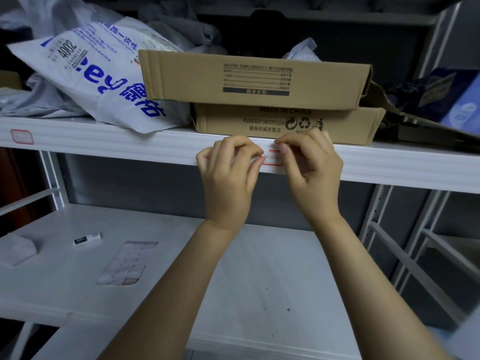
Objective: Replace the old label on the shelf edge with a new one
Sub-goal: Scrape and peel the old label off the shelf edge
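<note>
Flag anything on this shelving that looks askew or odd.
The upper cardboard box sits offset on the lower box, overhanging it to the left, with its print upside down. The label, held by the left hand and right hand, looks wrinkled at its left end.

Red-bordered wht label (pixel 272 159), wht shelf edge (pixel 130 144), brn boxes (pixel 254 74).

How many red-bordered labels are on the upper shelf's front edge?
2: the left label near the edge's far left, and the middle label between the left hand and right hand. Hands may hide others.
</note>
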